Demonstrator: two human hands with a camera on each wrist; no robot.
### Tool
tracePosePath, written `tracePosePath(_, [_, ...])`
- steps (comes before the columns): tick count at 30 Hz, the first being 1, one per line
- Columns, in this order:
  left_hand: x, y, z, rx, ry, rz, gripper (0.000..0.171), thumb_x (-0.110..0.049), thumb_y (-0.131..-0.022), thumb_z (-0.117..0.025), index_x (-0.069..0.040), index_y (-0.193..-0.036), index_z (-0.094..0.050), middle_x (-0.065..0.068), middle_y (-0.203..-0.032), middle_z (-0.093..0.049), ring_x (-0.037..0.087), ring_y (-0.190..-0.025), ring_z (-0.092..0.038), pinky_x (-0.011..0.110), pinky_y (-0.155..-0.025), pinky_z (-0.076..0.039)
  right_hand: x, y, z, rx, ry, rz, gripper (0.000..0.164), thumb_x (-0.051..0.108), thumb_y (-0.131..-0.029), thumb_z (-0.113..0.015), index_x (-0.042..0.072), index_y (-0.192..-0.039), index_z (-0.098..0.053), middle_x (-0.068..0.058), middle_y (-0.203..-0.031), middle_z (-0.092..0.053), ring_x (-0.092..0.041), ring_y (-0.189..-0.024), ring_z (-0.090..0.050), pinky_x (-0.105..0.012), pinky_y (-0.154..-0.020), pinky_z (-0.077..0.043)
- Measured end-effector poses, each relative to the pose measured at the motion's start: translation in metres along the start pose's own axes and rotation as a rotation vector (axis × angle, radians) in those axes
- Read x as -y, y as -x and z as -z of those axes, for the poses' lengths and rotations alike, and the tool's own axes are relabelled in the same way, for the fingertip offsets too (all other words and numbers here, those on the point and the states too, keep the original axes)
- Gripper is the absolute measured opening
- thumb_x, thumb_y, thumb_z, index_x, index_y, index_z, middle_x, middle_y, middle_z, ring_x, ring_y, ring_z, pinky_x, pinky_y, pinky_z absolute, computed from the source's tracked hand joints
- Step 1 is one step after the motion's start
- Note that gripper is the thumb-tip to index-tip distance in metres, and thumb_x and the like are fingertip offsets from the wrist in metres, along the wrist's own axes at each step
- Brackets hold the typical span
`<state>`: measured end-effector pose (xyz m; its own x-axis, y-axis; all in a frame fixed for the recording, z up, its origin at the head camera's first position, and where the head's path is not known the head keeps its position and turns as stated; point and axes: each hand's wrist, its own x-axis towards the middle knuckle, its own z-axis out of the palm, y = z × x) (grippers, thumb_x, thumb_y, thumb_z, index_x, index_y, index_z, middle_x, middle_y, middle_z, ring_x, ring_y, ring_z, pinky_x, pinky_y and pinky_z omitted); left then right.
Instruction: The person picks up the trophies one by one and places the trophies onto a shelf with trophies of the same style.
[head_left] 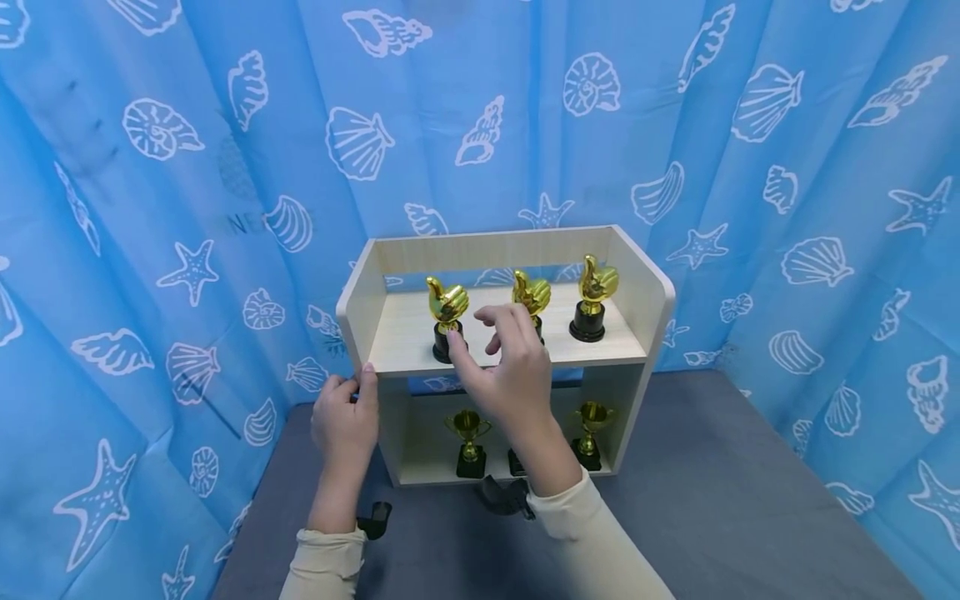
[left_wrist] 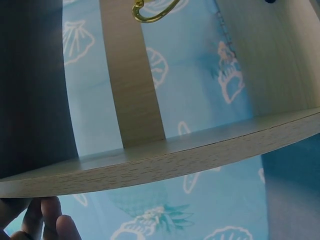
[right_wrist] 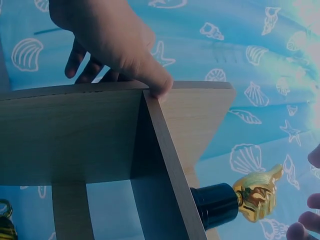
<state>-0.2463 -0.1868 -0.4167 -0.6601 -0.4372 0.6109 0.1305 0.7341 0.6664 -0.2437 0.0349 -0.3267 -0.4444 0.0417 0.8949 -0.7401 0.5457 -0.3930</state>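
A small light-wood shelf unit (head_left: 510,364) stands on a grey surface. My left hand (head_left: 347,421) holds its left side panel, thumb on the front edge and the other fingers along the outside; the right wrist view shows this hand (right_wrist: 110,40) too. Three gold thumbs-up trophies with black bases stand on the upper level: left (head_left: 447,308), middle (head_left: 531,292) and right (head_left: 592,292). My right hand (head_left: 513,367) hovers before the left and middle ones, fingers bent and spread, holding nothing. In the right wrist view its fingertips (right_wrist: 302,230) stay apart from the thumb trophy (right_wrist: 257,195).
Gold cup trophies stand on the lower level, left (head_left: 468,437) and right (head_left: 591,429); a dark base between them is mostly hidden by my right arm. A blue shell-print curtain (head_left: 480,100) hangs behind. Grey cloth (head_left: 720,500) extends on both sides of the shelf.
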Motion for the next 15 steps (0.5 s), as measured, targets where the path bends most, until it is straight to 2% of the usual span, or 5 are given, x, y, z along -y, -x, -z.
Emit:
tracePosePath(4, [0.001,0.0,0.0,-0.001,-0.003,0.001,0.063,-0.05,-0.107,-0.055,-0.005,-0.064,-0.069,0.012,-0.077,-0.055,0.029,-0.063,-0.052,0.036,-0.053,-0.032,-0.002,0.005,0.006,0.018,-0.002,0.03,0.026,0.027,-0.091,-0.078,0.006,-0.105,-0.071,-0.011,-0.1,-0.067,-0.021,-0.07,-0.059,-0.032,-0.054,-0.047])
tracePosePath(8, [0.002,0.0,0.001,-0.01,-0.011,0.003,0.062,-0.049,-0.107,-0.055,-0.006,-0.065,-0.069,0.012,-0.078,-0.055,0.03,-0.063,-0.052,0.036,-0.053,-0.032,-0.006,0.008,0.012,0.025,0.003,0.052,0.024,0.026,-0.091,-0.078,0.005,-0.1,-0.072,-0.011,-0.097,-0.069,-0.025,-0.081,-0.063,-0.038,-0.072,-0.055])
tracePosePath(11, [0.002,-0.001,0.001,-0.011,-0.017,0.009,0.062,-0.05,-0.107,-0.055,-0.005,-0.066,-0.069,0.012,-0.078,-0.055,0.03,-0.064,-0.053,0.036,-0.054,-0.032,-0.008,0.011,0.017,0.025,0.017,0.045,0.023,0.026,-0.091,-0.078,0.005,-0.098,-0.073,-0.011,-0.096,-0.07,-0.026,-0.087,-0.064,-0.042,-0.08,-0.054])
tracePosePath(15, [0.002,-0.002,0.003,0.004,-0.029,0.018,0.063,-0.051,-0.107,-0.054,-0.005,-0.068,-0.071,0.013,-0.079,-0.057,0.031,-0.065,-0.054,0.036,-0.054,-0.033,-0.013,0.016,0.022,0.015,0.045,0.019,0.023,0.027,-0.09,-0.079,0.006,-0.096,-0.073,-0.011,-0.095,-0.071,-0.027,-0.089,-0.065,-0.043,-0.082,-0.053])
